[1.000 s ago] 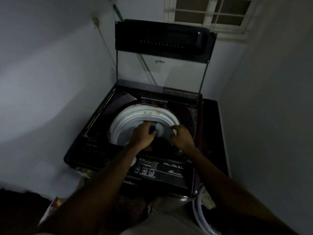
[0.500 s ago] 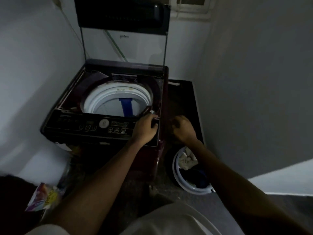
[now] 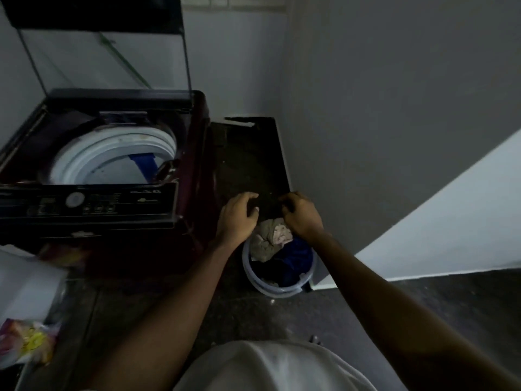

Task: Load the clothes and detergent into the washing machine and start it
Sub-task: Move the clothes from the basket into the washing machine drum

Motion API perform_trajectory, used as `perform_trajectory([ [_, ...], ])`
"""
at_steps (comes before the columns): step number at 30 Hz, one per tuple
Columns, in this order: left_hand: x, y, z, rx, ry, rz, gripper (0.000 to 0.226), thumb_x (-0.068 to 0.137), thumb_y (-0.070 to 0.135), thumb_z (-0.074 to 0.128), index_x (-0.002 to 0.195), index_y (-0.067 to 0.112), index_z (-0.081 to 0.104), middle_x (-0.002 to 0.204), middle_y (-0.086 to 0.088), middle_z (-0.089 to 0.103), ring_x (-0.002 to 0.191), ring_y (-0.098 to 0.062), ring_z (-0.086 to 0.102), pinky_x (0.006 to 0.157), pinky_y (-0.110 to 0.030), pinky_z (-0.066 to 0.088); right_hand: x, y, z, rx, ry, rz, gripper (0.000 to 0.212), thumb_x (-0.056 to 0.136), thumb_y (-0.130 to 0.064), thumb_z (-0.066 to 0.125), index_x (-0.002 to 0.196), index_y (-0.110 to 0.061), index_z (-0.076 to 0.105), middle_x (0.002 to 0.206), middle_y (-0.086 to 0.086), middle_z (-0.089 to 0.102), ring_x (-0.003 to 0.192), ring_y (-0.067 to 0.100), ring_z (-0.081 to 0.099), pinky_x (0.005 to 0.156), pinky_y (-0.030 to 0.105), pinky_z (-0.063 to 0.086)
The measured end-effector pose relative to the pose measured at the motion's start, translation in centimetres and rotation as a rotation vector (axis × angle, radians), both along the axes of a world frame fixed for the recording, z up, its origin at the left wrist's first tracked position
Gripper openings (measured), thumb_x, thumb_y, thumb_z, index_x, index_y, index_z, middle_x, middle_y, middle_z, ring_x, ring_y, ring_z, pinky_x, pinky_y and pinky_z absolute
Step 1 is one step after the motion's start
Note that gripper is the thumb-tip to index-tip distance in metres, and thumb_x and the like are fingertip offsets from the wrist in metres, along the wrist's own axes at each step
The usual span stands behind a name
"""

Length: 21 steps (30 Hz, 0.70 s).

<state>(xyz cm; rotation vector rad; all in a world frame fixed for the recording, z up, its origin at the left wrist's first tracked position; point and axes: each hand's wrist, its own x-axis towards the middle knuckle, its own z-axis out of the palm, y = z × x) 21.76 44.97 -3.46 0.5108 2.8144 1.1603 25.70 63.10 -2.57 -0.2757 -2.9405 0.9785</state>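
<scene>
The dark top-load washing machine (image 3: 93,206) stands at the left with its lid (image 3: 95,15) raised; a blue garment (image 3: 145,165) hangs inside the white drum (image 3: 112,153). To its right, a pale bucket (image 3: 277,289) on the floor holds a beige cloth (image 3: 267,238) and blue clothes (image 3: 296,258). My left hand (image 3: 238,214) and my right hand (image 3: 300,211) hover just above the bucket, fingers loosely curled, holding nothing that I can see. A colourful packet (image 3: 26,341) lies at the lower left.
A dark slab or platform (image 3: 251,153) fills the corner behind the bucket, with grey walls (image 3: 380,108) close on the right. A white object (image 3: 22,289) sits below the machine's left side. The floor (image 3: 423,300) is dark.
Both hands left the drum, passed the machine's right front corner and moved right and down over the bucket. The view swung right, and the blue garment stays in the drum.
</scene>
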Motion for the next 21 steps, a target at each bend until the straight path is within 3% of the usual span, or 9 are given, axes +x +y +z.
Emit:
perform_trajectory([
  [3,1.3,4.0,-1.1,0.032,-0.061,0.043,0.036,0.095,0.018,0.059,0.132,0.019,0.057,0.134,0.0,0.058,0.125,-0.018,0.053,0.103,-0.035,0.045,1.2,4.0,-1.1,-0.001,-0.017,0.004,0.029,0.095,-0.018,0.049,0.12,-0.013,0.062,0.124,0.008,0.055,0.105,0.025,0.057,0.079,0.025,0.042],
  [8,2.6,7.7,-3.4,0.021,-0.144,0.074,0.038,0.096,0.02,0.06,0.134,0.018,0.055,0.137,-0.001,0.057,0.126,-0.019,0.053,0.101,-0.033,0.046,2.4,8.6,-3.4,0.008,-0.082,0.039,0.029,0.094,-0.02,0.049,0.119,-0.012,0.061,0.123,0.011,0.056,0.107,0.027,0.056,0.09,0.036,0.049],
  [13,2.3,8.5,-5.4,-0.058,-0.146,0.02,0.04,0.094,0.02,0.063,0.133,0.015,0.056,0.133,-0.004,0.06,0.122,-0.022,0.056,0.096,-0.032,0.046,1.8,10.7,-6.1,0.018,-0.145,0.047,0.027,0.093,-0.018,0.049,0.112,-0.006,0.064,0.113,0.016,0.061,0.102,0.033,0.058,0.088,0.038,0.049],
  [21,-1.5,9.3,-14.7,-0.187,-0.179,-0.032,0.043,0.091,0.02,0.063,0.134,0.014,0.055,0.133,-0.009,0.06,0.12,-0.028,0.056,0.096,-0.037,0.046,-1.0,11.4,-13.9,0.053,-0.205,0.013,0.033,0.093,-0.014,0.049,0.123,-0.007,0.059,0.121,0.016,0.057,0.11,0.033,0.053,0.09,0.037,0.046],
])
